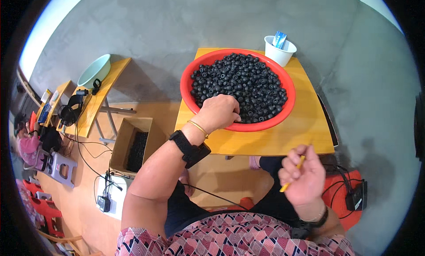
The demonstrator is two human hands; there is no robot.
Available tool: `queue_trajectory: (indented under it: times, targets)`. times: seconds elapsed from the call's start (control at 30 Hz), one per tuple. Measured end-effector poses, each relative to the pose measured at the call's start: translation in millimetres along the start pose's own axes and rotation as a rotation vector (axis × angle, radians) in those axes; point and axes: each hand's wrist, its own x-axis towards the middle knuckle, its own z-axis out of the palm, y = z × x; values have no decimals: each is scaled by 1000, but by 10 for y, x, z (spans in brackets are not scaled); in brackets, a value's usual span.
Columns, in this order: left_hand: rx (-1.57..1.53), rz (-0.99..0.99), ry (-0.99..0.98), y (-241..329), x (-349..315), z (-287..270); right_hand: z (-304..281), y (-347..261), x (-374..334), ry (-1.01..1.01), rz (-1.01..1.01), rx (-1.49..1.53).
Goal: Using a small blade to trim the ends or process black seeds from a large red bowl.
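Containing black beads (pixel 250 83): red basin (pixel 291 94) | left grip (pixel 220 107): can't tell | right grip (pixel 304 173): curled round yellow stick (pixel 285 187)

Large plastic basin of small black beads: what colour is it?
The large plastic basin is bright red, clearest in the head view.

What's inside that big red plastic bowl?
Small, round black beads, some with holes; the left hand reaches over the rim. Beads hide the bottom of the red bowl.

A yellow wooden table (pixel 310 127) has its near edge beside the fingertips of the right hand (pixel 304 174). Directly on it sit a red basin (pixel 290 96), its near rim at the left hand (pixel 219 109), and a white tub (pixel 278 56), beyond both hands.
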Motion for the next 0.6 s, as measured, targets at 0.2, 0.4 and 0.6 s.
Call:
queue_trajectory:
  times: [0.2,0.4,0.6]
  targets:
    - [-43,-53,-60,-5,66,57,10,503,532,-294,-78,82]
    - [-116,30,111,-123,19,125,-26,491,841,-510,-565,-440]
    - [-1397,-22,119,36,-381,-65,203,209,939,-433,-687,-848]
